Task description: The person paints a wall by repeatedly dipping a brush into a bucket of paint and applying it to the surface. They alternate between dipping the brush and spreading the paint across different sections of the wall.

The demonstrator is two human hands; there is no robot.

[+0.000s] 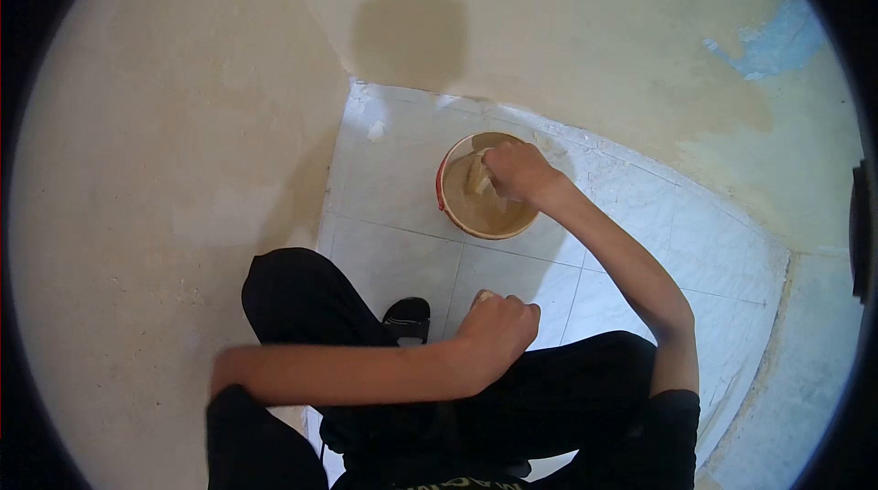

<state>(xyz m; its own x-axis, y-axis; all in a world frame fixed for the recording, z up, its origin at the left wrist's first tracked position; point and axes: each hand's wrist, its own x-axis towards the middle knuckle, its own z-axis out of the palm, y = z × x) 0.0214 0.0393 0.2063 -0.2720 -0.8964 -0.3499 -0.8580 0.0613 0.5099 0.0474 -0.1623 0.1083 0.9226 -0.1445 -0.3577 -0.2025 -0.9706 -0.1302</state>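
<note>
A round bucket (491, 232) with a red handle at its left side stands on the tiled floor and holds a beige-brown mixture. My right hand (519, 172) reaches over its upper right rim, fingers closed round a pale, light-coloured tool (477, 173) that dips into the bucket; its lower end is hard to make out. Below the bucket, above my bent leg, my left hand (499, 333) is closed in a loose fist. A pale smear shows on its thumb. What it may hold is hidden.
Beige walls rise at the left (165, 142) and the back (567, 32), with a blue patch (782, 42) at the upper right. White tiles (393, 261) lie round the bucket. My foot in a black sandal (408, 314) rests on the floor below it.
</note>
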